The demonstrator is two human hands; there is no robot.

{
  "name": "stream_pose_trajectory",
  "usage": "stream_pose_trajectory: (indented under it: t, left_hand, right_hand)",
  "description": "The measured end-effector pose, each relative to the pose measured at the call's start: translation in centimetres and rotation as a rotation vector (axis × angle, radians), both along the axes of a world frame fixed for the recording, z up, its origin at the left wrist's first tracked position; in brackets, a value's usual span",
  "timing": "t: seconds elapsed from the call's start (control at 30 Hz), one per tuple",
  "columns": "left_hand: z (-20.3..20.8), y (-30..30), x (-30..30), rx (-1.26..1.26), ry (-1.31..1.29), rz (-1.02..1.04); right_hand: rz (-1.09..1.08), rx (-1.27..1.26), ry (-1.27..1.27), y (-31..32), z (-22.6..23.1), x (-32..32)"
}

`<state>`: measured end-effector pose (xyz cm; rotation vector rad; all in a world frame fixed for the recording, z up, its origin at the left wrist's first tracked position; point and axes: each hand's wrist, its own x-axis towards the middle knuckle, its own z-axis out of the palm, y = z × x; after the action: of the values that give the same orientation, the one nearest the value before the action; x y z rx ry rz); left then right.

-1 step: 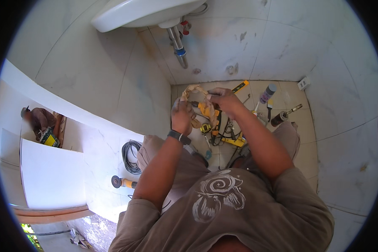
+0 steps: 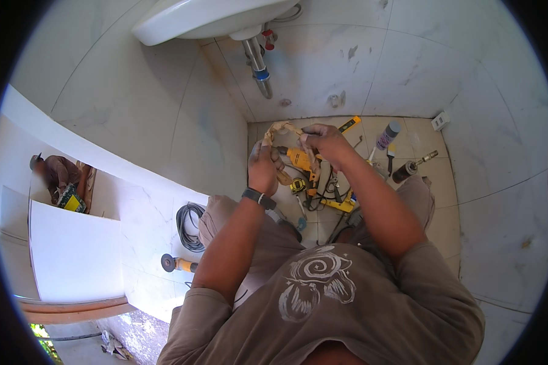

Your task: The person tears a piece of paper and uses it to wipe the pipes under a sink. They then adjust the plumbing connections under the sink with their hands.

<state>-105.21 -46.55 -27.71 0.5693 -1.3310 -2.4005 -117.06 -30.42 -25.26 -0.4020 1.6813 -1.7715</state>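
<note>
I hold a crumpled, twisted tan strip (image 2: 281,126) between my two hands; it looks like paper or tape, but I cannot tell which. It arches up between them, and loose ends hang below. My left hand (image 2: 265,167) is closed on its left side, thumb up, with a dark band on the wrist. Its right side is pinched by my right hand (image 2: 324,143). Beneath my hands, a yellow drill (image 2: 300,159) lies on the tiled floor, partly covered by the strip. Close by are a yellow tape measure (image 2: 297,185) and a yellow tool (image 2: 340,203) with dark cords.
A white basin (image 2: 207,21) with a metal drainpipe (image 2: 259,70) hangs ahead. On the right lie a spray can (image 2: 388,135), a brush (image 2: 391,159) and a dark cylindrical tool (image 2: 405,171). Coiled cable (image 2: 190,227) and an angle grinder (image 2: 178,263) sit left; another person (image 2: 61,173) is beyond.
My right hand has shifted slightly up and to the left, and the hanging end of the strip has moved a little with it. My left hand stays in place.
</note>
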Motion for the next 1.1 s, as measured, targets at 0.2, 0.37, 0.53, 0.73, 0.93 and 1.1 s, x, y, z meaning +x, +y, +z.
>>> stream_pose_trajectory:
  t: [0.2, 0.37, 0.53, 0.73, 0.93, 1.1]
  left_hand:
    - [-0.5, -1.2, -0.1, -0.445, -0.105, -0.168]
    - [1.2, -3.3, 0.3, -0.806, -0.265, -0.482]
    - [2.9, -2.0, 0.0, -0.557, -0.111, -0.473]
    - [2.1, -2.2, -0.7, -0.325, -0.186, -0.398]
    - [-0.5, -4.0, -1.2, -0.115, -0.111, 0.056]
    - [-1.1, -5.9, -2.2, 0.014, -0.079, 0.342]
  right_hand:
    - [0.055, 0.434, 0.607, 0.2, 3.5, -2.1]
    - [0.18, 0.462, 0.906, 0.6, 5.2, -2.4]
    - [0.244, 0.476, 0.959, 0.0, 4.8, -2.5]
    - [-0.102, 0.252, 1.268, 0.1, 4.1, -1.1]
    - [-0.178, 0.398, 0.847, 0.3, 0.8, 1.0]
    - [0.072, 0.424, 0.361, -1.3, -2.7, -0.2]
